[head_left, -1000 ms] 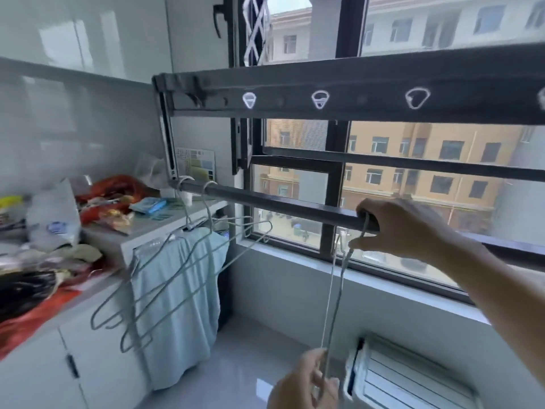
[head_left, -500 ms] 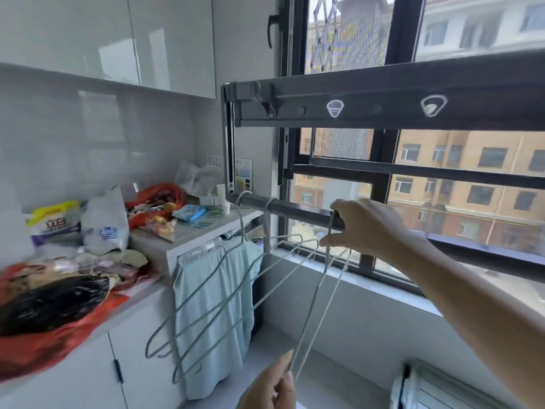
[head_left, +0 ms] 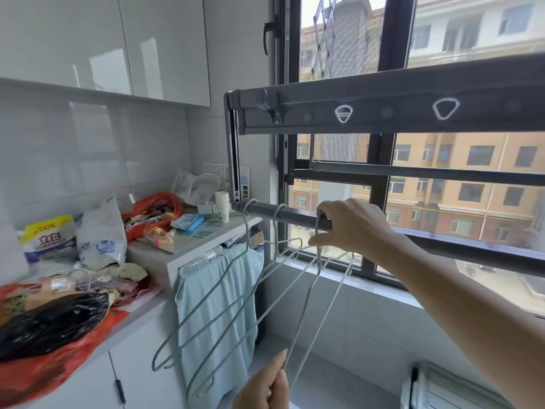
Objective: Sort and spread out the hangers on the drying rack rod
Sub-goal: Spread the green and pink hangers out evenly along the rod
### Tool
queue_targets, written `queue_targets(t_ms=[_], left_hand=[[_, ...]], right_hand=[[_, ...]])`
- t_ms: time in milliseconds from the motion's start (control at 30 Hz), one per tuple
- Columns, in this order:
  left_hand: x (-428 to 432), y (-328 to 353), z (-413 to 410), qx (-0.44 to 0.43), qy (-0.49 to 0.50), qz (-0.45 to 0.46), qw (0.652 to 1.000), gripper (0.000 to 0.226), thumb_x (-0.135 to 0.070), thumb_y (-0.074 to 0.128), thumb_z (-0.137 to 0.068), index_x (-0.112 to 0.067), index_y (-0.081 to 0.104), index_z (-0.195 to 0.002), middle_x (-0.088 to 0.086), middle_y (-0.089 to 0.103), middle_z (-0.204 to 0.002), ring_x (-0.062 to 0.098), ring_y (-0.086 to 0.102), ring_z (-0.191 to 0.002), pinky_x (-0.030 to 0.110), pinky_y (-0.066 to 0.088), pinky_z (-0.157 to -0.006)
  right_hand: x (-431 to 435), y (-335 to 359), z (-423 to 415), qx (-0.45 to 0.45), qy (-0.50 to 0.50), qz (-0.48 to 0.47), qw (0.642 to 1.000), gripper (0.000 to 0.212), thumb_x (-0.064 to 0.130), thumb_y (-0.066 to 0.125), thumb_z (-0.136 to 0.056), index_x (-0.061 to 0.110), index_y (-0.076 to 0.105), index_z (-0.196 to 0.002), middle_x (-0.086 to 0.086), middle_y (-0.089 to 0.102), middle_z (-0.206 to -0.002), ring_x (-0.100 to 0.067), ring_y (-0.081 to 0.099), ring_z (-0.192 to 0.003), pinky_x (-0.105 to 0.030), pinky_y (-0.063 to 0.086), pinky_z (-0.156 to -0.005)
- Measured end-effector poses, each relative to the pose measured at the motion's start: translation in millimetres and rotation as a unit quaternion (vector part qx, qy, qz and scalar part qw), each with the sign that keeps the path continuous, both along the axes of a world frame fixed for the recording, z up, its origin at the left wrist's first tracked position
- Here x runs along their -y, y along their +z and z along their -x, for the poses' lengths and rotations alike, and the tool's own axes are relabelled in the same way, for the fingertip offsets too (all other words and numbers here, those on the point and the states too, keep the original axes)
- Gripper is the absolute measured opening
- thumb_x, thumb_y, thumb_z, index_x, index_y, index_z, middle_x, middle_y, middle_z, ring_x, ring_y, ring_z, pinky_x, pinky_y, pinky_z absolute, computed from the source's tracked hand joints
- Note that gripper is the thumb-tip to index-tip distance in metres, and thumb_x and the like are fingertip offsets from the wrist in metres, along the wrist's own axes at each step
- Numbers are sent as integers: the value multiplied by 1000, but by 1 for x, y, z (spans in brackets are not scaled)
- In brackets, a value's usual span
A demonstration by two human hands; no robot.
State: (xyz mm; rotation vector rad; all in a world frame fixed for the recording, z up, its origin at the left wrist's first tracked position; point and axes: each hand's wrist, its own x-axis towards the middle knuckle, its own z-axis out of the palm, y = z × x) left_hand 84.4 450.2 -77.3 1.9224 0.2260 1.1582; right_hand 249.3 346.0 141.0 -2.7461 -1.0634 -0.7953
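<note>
1. The drying rack rod is my landmark: a grey tube running left to right in front of the window.
2. My right hand is at the rod, right of its left end. The fingers are curled over the top and the thumb comes up from below, pinching the hook of one wire hanger where it sits on the rod.
3. That hanger slopes down from the rod toward me. My left hand, low under the rod, pinches its bottom wire between thumb and fingertips.
4. Two other hangers hook over the rod to the left of my right hand, close to the rod's end (their frames swing out to the lower left, overlapping one another).
5. Below the rod's left end a pale blue towel hangs down the front of a white counter.
6. Above the rod runs the rack's broad flat bar with triangular holes.
</note>
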Motion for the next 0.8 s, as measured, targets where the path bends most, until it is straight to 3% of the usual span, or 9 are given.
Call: queue_targets(t_ms=[67, 167, 233, 300, 367, 467, 533, 667, 800], left_hand=[[-2, 0, -2, 0, 6, 3, 1000, 36, -37, 41, -72, -48, 62, -99, -20, 61, -50, 6, 38, -32, 13, 33, -36], [-4, -4, -3, 2, 14, 5, 1000, 36, -41, 40, -69, -38, 73, -84, -22, 53, -44, -5, 31, -35, 10, 33, -39], [-5, -9, -4, -7, 12, 5, 1000, 34, -42, 40, -68, -44, 71, -78, -20, 58, -49, -8, 32, -35, 9, 33, -42], [-8, -9, -8, -10, 10, -13, 1000, 28, -38, 43, -68, -50, 67, -75, -15, 61, -54, -11, 33, -36, 8, 34, -40], [-11, -1, -7, -11, 10, -47, 999, 25, -34, 47, -69, -41, 64, -86, -11, 60, -59, -10, 39, -45, 5, 35, -42], [-6, 17, -6, 31, 50, -135, 989, 37, -40, 49, -73, -21, 55, -104, 8, 67, -84, 4, 53, -76, 21, 47, -66], [12, 33, -8, 68, 56, -176, 980, 43, -40, 50, -73, -16, 53, -108, 14, 65, -99, 19, 54, -94, 33, 44, -80], [93, 58, -11, 66, -81, -142, 984, 44, -40, 51, -69, -26, 53, -111, 6, 60, -113, 19, 52, -104, 38, 40, -88], [185, 65, -22, 71, -210, -129, 967, 44, -39, 51, -68, -27, 51, -111, 2, 58, -109, 15, 49, -104, 22, 33, -92]], right_hand=[[-3, 0, -1, 2, 1, -2, 1000, 52, 61, 68, -69, 18, 58, -97, 0, 64, -85, -19, 53, -69, -23, 26, -46], [-5, -1, -3, -4, -3, 2, 1000, 50, 61, 67, -69, 18, 57, -92, 3, 60, -76, -20, 55, -69, -24, 30, -48], [-5, -2, -4, -7, -11, 10, 1000, 53, 63, 66, -69, 18, 56, -95, 4, 58, -74, -19, 53, -66, -23, 31, -48], [-1, -3, -3, 0, -16, 14, 1000, 63, 67, 63, -67, 18, 54, -106, 1, 64, -84, -19, 54, -68, -24, 32, -48], [9, -5, 2, 16, -12, 2, 1000, 69, 69, 61, -67, 17, 49, -111, 0, 64, -93, -18, 53, -72, -24, 31, -48], [41, -11, 18, 45, 10, -31, 998, 79, 67, 57, -71, 17, 42, -130, -3, 59, -118, -20, 55, -98, -30, 45, -73], [73, -15, 30, 61, 9, -40, 997, 81, 65, 58, -73, 19, 37, -136, -3, 49, -135, -23, 49, -118, -37, 41, -93], [163, -14, 48, 60, -59, -49, 995, 78, 61, 59, -76, 21, 36, -139, -5, 41, -143, -25, 40, -129, -41, 35, -103], [285, -8, 69, 51, -143, -57, 987, 76, 60, 58, -77, 23, 37, -139, -3, 41, -144, -23, 40, -130, -41, 35, -104]])
